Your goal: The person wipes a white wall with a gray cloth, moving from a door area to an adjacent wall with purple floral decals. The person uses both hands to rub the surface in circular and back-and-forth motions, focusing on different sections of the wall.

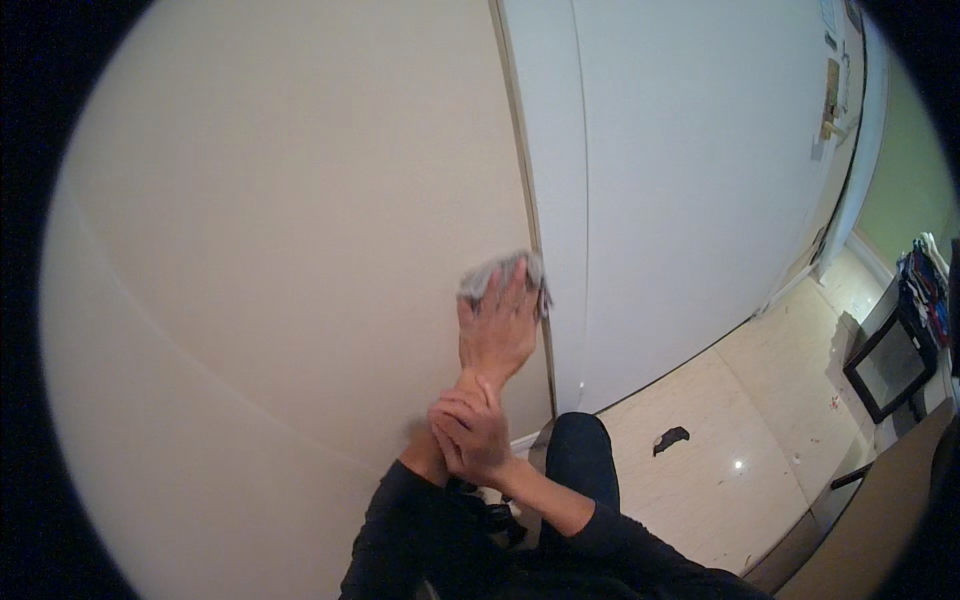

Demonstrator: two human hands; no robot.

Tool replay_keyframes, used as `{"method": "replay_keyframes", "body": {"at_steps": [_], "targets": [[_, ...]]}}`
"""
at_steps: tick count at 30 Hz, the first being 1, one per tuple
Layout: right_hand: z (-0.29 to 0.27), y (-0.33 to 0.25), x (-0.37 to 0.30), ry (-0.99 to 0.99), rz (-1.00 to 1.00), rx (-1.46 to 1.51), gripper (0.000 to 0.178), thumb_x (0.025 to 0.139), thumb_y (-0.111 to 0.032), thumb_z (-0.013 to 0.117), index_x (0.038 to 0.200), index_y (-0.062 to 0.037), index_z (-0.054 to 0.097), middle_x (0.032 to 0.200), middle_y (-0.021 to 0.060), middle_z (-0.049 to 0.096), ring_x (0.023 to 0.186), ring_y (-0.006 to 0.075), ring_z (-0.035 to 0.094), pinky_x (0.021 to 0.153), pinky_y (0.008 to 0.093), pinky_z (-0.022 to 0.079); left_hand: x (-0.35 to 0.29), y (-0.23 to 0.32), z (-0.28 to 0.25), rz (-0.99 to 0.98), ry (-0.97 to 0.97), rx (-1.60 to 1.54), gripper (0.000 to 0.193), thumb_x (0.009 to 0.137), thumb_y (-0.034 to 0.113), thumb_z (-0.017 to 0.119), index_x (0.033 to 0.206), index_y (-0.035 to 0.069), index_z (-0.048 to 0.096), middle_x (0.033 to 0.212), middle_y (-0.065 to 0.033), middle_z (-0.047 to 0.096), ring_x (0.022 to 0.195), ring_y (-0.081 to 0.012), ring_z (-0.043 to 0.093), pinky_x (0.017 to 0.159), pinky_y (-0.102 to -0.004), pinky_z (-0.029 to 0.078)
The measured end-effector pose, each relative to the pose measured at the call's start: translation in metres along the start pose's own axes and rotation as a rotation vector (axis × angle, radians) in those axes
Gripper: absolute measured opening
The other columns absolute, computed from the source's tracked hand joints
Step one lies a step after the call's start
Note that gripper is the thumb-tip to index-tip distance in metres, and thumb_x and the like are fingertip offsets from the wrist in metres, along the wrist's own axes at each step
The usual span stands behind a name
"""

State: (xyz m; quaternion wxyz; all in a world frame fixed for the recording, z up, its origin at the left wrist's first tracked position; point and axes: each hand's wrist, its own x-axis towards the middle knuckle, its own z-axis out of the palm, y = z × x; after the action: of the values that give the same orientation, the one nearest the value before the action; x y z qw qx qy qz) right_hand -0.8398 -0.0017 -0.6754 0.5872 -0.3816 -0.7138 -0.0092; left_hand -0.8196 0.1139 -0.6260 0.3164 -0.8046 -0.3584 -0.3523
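My left hand presses a grey cloth flat against the cream wall, its fingers stretched out over the cloth. The cloth bunches around my fingertips and reaches the narrow trim strip beside the white door. Lower down, my right hand is wrapped around my left forearm near the wrist. Its fingers are closed on the forearm. Both arms wear dark sleeves, and my right forearm crosses in from the lower right.
My dark-clad knee is close to the door's lower edge. A small dark scrap lies on the shiny tiled floor. To the right are a black-framed panel and a colourful pile of fabric. The door's handle is at upper right.
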Motion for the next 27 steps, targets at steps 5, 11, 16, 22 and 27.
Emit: {"method": "replay_keyframes", "body": {"at_steps": [5, 11, 16, 22, 27], "targets": [[0.008, 0.022, -0.042, -0.147, 0.043, -0.076, 0.025, 0.076, -0.013, 0.066, 0.100, -0.0060, 0.071, 0.110, 0.0112, 0.068, 0.109, 0.0326, 0.063, 0.107, 0.0589, 0.039, -0.063, 0.016, 0.043, 0.031, -0.094, -0.007, 0.030, 0.094, 0.038, 0.062, 0.123, 0.033, 0.066, 0.164, 0.0074, 0.030, 0.151, -0.0231, 0.019, 0.112, -0.0622, 0.021], [-0.025, -0.019, 0.028, -0.110, -0.076, 0.016, 0.024, 0.081, -0.003, 0.070, 0.105, -0.0008, 0.071, 0.113, 0.0123, 0.069, 0.117, 0.0301, 0.061, 0.109, 0.0551, 0.037, 0.022, -0.011, -0.007, 0.008, 0.182, 0.082, 0.021, 0.090, 0.038, 0.066, 0.111, 0.034, 0.070, 0.161, 0.0057, 0.036, 0.154, -0.0288, 0.017, 0.118, -0.0645, 0.006], [-0.059, -0.078, 0.120, 0.067, 0.015, 0.275, 0.018, 0.082, 0.002, 0.070, 0.099, 0.0003, 0.073, 0.106, 0.0137, 0.072, 0.106, 0.0321, 0.068, 0.107, 0.0567, 0.042, 0.123, -0.041, -0.081, 0.026, 0.154, 0.087, 0.023, 0.088, 0.039, 0.067, 0.111, 0.034, 0.070, 0.159, 0.0075, 0.039, 0.149, -0.0259, 0.028, 0.112, -0.0635, 0.017], [-0.127, -0.165, 0.244, 0.131, 0.030, 0.339, 0.016, 0.080, 0.003, 0.071, 0.096, 0.0005, 0.074, 0.103, 0.0144, 0.074, 0.099, 0.0307, 0.072, 0.103, 0.0531, 0.050, 0.286, -0.091, -0.192, 0.070, 0.186, 0.034, 0.024, 0.082, 0.033, 0.072, 0.105, 0.028, 0.069, 0.156, 0.0019, 0.045, 0.144, -0.0307, 0.036, 0.105, -0.0657, 0.032], [-0.184, -0.221, 0.348, 0.086, 0.069, 0.330, 0.015, 0.078, 0.006, 0.070, 0.092, 0.0031, 0.074, 0.101, 0.0173, 0.073, 0.096, 0.0288, 0.072, 0.092, 0.0475, 0.058, 0.421, -0.149, -0.286, 0.001, 0.195, 0.216, 0.039, 0.088, 0.036, 0.065, 0.123, 0.018, 0.063, 0.152, -0.0051, 0.049, 0.139, -0.0330, 0.043, 0.111, -0.0600, 0.029]]}}
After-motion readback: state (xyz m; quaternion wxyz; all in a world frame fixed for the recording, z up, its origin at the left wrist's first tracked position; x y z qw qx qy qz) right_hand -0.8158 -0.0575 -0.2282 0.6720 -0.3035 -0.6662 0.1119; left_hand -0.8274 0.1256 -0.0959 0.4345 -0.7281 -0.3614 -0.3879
